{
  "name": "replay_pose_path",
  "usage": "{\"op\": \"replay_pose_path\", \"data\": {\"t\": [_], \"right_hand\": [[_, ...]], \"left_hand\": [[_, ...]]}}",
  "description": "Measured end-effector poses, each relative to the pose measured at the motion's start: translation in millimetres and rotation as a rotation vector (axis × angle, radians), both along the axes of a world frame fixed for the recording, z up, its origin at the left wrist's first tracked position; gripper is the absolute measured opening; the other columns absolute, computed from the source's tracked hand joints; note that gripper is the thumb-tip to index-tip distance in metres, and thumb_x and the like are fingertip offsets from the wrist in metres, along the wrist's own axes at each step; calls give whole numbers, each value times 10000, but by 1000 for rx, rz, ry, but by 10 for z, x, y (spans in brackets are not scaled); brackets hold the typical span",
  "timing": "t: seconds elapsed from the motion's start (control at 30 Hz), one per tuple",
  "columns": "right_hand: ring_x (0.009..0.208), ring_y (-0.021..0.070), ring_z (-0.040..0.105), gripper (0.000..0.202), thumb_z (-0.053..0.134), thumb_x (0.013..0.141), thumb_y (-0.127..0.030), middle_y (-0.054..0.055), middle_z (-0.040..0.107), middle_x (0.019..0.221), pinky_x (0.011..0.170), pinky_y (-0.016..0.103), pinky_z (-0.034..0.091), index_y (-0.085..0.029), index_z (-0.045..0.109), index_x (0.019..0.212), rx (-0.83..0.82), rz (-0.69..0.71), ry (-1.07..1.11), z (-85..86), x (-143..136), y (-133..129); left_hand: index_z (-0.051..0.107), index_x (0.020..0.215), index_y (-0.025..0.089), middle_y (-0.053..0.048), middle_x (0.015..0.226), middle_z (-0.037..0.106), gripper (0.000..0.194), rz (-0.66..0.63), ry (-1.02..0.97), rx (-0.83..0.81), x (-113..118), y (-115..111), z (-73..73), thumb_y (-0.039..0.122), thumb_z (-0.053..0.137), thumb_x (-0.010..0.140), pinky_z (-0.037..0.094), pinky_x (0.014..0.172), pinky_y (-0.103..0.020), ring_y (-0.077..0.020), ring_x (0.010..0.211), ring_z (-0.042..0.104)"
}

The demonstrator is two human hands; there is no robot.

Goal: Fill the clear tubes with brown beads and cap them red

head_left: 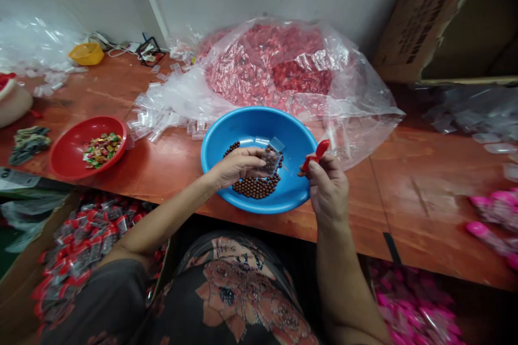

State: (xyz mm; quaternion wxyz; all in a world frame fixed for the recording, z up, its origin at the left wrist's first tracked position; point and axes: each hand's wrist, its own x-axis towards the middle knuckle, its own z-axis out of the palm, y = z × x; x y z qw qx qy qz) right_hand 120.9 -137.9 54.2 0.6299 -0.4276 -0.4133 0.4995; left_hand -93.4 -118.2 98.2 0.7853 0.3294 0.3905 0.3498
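Over a blue basin (295, 177), my left hand (238, 166) grips a small clear container (270, 164) with brown balls showing through it. Brown balls (257, 187) lie in the bottom of the basin, and a clear flat piece (277, 144) rests near its far side. My right hand (329, 186) is closed around a red plastic piece (322, 149) at the basin's right rim. The two hands are apart.
Behind the basin lies a large clear bag of red pieces (275, 59). Clear containers (156, 116) and a red bowl of wrapped sweets (60, 153) are at the left. Boxes of filled containers (87, 242) stand below the table edge. A cardboard box (416, 16) is back right.
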Motion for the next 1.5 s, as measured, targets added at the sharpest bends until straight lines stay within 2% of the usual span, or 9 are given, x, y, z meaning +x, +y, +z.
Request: {"op": "replay_pose_path", "data": {"t": [0.1,0.23,0.43,0.67,0.9,1.1,1.27,1.4,1.5], "right_hand": [[693,93,620,221,724,813,-332,-42,624,864,647,240,561,-282,622,1003,24,3,-17,27,-82,-7],[741,116,670,462,762,757,-274,-46,614,1003,682,297,615,-365,564,1164,4,62,30,135,-166,-26],[869,139,692,256,794,724,-268,-52,692,903,922,383,582,-282,604,896,75,-3,63,230,-275,-12],[837,122,689,294,799,708,-239,-68,715,903,836,333,584,-278,581,903,29,-20,156,237,-368,-42],[921,155,670,205,756,801,-263,-24,731,971,877,339,544,-338,759,993,169,34,-331,159,-292,-150],[944,172,663,311,698,864,-250,5,717,1028,875,372,549,-355,714,1156,327,132,-591,234,-149,-198],[762,118,624,399,621,922,-303,-9,617,959,719,312,563,-373,593,1314,194,202,-416,194,-131,-185],[590,84,549,251,562,960,-350,-39,576,755,529,227,481,-348,632,1201,128,257,-249,197,-151,-198],[555,81,538,194,571,953,-381,-41,590,691,479,200,443,-306,656,1111,30,294,-278,215,-150,-211]], "left_hand": [[702,1053,109,-114,1099,725,329,2,7,25,-37,-50,1,159,700,728,548,872,-360,-181,907,692],[705,1128,150,-84,1094,730,427,-9,107,187,-65,-107,-29,191,749,705,528,908,-352,-177,946,682],[710,1148,157,-93,1126,722,434,-25,122,245,-58,-137,-65,208,759,720,525,911,-349,-174,966,677],[713,1162,169,-101,1136,724,435,-51,110,247,-3,-245,-125,254,769,740,521,929,-377,-203,1016,679],[718,1178,178,-84,1179,725,421,14,158,429,-14,-300,-151,292,756,774,460,1040,-368,-193,1080,665],[716,1196,196,-88,1219,712,414,0,302,577,-77,-321,-135,339,727,807,463,1048,-398,-231,1149,642],[715,1188,174,-101,1230,706,416,24,307,554,-107,-337,-83,350,711,811,479,1037,-394,-238,1153,644],[717,1176,179,-99,1214,712,412,8,307,515,-100,-353,-104,357,708,804,494,1019,-396,-236,1128,653],[716,1183,188,-96,1200,718,414,-13,290,508,-77,-367,-146,353,707,803,497,1012,-401,-230,1107,660]]}}
